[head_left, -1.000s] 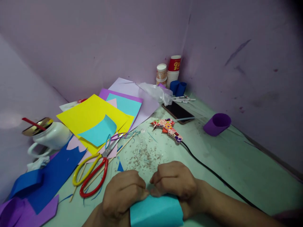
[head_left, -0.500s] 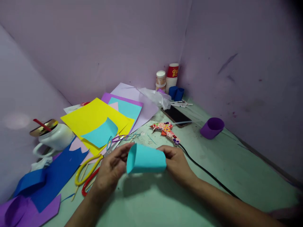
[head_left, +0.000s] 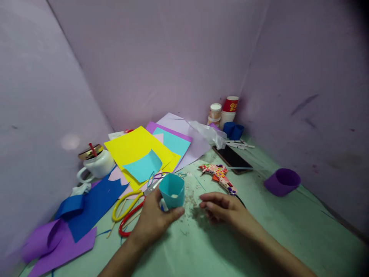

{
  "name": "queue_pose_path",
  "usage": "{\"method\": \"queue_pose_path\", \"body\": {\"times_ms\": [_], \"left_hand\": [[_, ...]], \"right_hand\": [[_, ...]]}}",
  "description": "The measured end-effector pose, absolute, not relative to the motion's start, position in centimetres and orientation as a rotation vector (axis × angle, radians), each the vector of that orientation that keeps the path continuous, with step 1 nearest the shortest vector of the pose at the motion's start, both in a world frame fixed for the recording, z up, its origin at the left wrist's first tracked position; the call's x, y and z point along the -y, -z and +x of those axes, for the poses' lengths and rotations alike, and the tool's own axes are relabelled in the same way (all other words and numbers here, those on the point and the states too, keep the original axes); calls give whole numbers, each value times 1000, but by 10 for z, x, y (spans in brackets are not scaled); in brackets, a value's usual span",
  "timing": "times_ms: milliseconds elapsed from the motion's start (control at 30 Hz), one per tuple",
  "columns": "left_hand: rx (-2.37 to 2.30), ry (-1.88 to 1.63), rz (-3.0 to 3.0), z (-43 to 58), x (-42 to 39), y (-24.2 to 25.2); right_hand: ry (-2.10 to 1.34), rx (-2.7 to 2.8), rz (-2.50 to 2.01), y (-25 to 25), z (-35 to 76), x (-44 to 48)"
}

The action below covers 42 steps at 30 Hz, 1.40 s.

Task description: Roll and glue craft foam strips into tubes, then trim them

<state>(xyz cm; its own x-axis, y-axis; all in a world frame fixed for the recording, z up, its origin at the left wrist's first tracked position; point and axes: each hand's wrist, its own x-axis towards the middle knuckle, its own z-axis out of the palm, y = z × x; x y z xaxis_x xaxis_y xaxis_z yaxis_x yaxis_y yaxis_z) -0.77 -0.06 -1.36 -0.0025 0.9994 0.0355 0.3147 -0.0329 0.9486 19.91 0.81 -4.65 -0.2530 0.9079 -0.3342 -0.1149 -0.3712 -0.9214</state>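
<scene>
My left hand point(head_left: 157, 215) is closed around a turquoise foam-sheet tube point(head_left: 173, 188), thumb on the near side. The tube's wide mouth faces up toward me, and a small pale patch shows at the bottom inside. My right hand point(head_left: 220, 207) is apart from it on the right, its fingers loosely bent with nothing in them. Just beyond the right hand lies a flower-patterned glue gun point(head_left: 216, 171) with a clear glue stick point(head_left: 239, 168) in its back end. Scissors point(head_left: 129, 209) with yellow and red handles lie left of my left hand, their blades partly behind it.
Yellow foam sheets point(head_left: 135, 142) and a turquoise piece point(head_left: 144, 166) lie back left. Blue point(head_left: 89, 211) and purple sheets point(head_left: 69, 250) lie at left, near a white mug point(head_left: 99, 165). A phone point(head_left: 232, 156), paper cups point(head_left: 229, 111) and a purple tube point(head_left: 282, 182) stand or lie right.
My right hand has let go of the turquoise tube and moved right. The tube, now in my left hand alone, has turned from lying sideways to mouth up. The view has shifted left.
</scene>
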Motion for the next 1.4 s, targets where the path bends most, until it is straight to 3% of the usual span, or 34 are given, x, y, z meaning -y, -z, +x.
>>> {"method": "queue_pose_path", "body": {"times_ms": [233, 400, 500, 633, 833, 967, 1167, 1300, 1400], "left_hand": [[-1470, -1882, 700, -73, -27, -6], [-1312, -1710, 604, -75, -23, -3], [-1208, -1634, 574, -68, -20, -4], [-1180, -1826, 435, -74, -22, -11], [-1265, -1866, 497, -85, -29, -3], [-1342, -1775, 616, -81, -32, 10], [-1376, -1543, 890, -35, -6, 8], [-972, -1251, 1058, 3, 14, 13], [-929, -1220, 1080, 14, 18, 19]], "right_hand": [[-1097, 1861, -1328, -23, 191, -40], [-631, 2294, -1501, -22, 107, -132], [-616, 2316, -1570, 1, 60, -168], [-605, 2289, -1553, 20, 31, -182], [-546, 1965, -1468, -11, 77, -181], [-622, 1758, -1449, -18, 151, -134], [-1127, 1532, -1599, 43, 221, -22], [-1249, 1330, -1735, 72, 235, 7], [-1262, 1190, -1757, 76, 243, 12]]}}
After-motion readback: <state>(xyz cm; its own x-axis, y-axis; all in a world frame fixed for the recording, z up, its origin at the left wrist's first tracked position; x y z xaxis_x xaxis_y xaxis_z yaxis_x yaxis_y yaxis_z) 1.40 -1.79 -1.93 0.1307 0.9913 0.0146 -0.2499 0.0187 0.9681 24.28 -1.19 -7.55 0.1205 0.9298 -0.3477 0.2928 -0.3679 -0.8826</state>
